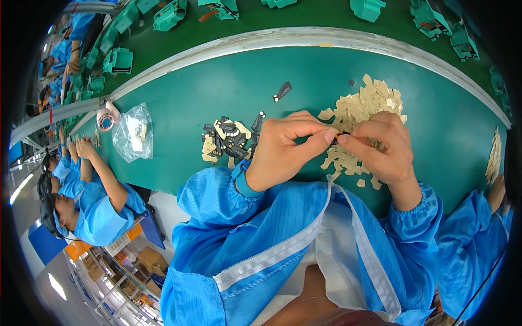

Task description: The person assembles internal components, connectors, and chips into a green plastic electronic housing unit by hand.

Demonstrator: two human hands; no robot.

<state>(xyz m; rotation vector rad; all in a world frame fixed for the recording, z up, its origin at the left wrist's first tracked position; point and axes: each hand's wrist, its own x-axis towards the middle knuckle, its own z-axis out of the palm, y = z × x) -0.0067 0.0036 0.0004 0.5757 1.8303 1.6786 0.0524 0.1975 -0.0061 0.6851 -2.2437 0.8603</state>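
My left hand (287,149) and my right hand (385,150) meet above the green table. Their thumbs and forefingers pinch a small black piece (339,136) between them; the fingertips cover most of it. Behind and under my right hand spreads a heap of small cream-coloured flat pieces (359,106). To the left of my left hand lies a pile of black flat parts with pale ends (235,146), mixed with some cream pieces. A single black part (283,91) rests apart from both piles, farther back on the table.
At the left are a clear plastic bag (134,133) and a tape roll (106,118). A metal rail (244,42) edges the table's far side; beyond it, green plastic housings (172,15) sit on a green surface. Co-workers in blue (100,214) sit on both sides.
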